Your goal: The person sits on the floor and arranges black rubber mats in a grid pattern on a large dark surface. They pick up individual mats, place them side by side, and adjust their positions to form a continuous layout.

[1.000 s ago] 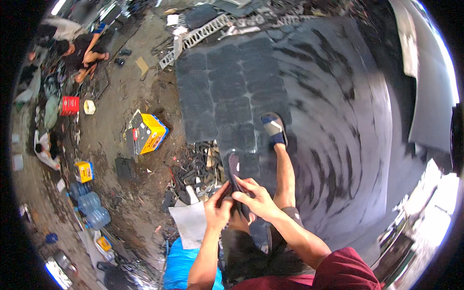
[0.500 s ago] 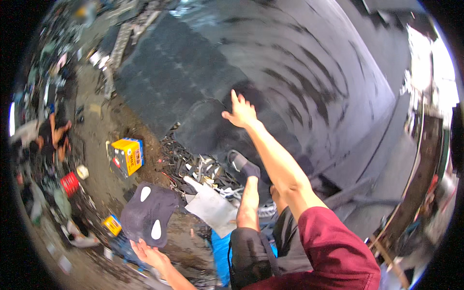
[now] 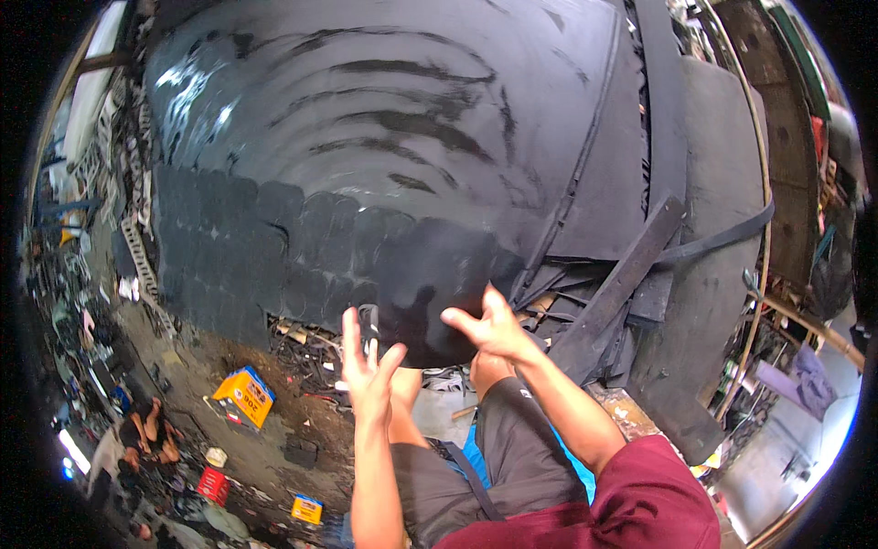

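At the far left a person [image 3: 146, 432] is down low on the dirt floor [image 3: 187, 377], with a red box [image 3: 213, 486] near by. A bit more to the right there is a yellow box [image 3: 245, 399], and a small yellow box [image 3: 307, 509] is nearer to us. Above them is a big dark sheet [image 3: 302, 101], with rows of round-cornered dark shapes [image 3: 206, 215] along its near edge.

Next comes the left hand [image 3: 369, 375], wide, with its thumb and fingers well apart and nothing in it. It is just beside a shiny black piece [image 3: 430, 284]. That piece is at the near edge of the big sheet, toward its near right corner; I cannot tell if it lies flat there or is up a little.

The right hand [image 3: 471, 307] is wide too. Its thumb is over the black piece, but I cannot tell if it touches. Farther right, long black strips [image 3: 617, 288] lie crossed by the sheet's right edge
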{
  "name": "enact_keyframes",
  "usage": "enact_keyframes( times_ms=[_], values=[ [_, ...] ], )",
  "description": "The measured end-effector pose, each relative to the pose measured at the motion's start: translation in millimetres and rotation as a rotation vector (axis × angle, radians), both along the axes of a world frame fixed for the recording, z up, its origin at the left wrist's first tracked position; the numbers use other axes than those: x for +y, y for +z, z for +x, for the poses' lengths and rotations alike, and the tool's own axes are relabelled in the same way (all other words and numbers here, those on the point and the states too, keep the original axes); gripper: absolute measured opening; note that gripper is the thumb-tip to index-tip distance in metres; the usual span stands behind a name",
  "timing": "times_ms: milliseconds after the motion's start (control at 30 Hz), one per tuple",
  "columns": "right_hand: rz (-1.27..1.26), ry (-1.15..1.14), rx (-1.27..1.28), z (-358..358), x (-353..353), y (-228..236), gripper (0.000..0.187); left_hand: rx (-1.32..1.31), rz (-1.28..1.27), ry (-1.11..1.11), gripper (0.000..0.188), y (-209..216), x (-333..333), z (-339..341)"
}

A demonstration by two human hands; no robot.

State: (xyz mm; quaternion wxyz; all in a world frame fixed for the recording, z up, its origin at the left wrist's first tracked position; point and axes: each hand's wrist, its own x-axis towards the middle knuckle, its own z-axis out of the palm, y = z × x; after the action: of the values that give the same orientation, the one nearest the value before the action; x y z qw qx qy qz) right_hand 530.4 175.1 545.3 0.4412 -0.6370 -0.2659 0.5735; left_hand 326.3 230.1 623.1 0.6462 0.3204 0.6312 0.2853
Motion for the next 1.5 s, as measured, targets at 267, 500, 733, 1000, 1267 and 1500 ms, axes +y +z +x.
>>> enact_keyframes(
  times_ms=[267, 500, 733, 1000, 1267, 1500],
  values=[
    [-0.044, -0.144, -0.315, 210, -10, -179, 0.083, -0.201, -0.324, -0.568, 0.064, -292, 22, 160],
    [-0.038, -0.406, -0.706, 258, -58, -341, 0.088, 0.129, 0.43, -0.746, 0.042, -450, 19, 232],
    [0.102, -0.49, -0.928, 222, -88, -389, 0.058, -0.011, 0.391, -0.751, 0.057, -493, -1, 213],
    [0.012, -0.529, -0.958, 225, -83, -379, 0.057, -0.083, 0.515, -0.666, 0.059, -502, -5, 216],
    [0.18, -0.466, -1.716, 150, -112, -397, 0.067, 0.133, 0.822, -0.681, 0.051, -497, -9, 218],
    [0.082, 0.171, -1.506, 157, -71, -401, 0.065, 0.193, 1.179, -0.625, 0.031, -480, 45, 183]
  ],
)
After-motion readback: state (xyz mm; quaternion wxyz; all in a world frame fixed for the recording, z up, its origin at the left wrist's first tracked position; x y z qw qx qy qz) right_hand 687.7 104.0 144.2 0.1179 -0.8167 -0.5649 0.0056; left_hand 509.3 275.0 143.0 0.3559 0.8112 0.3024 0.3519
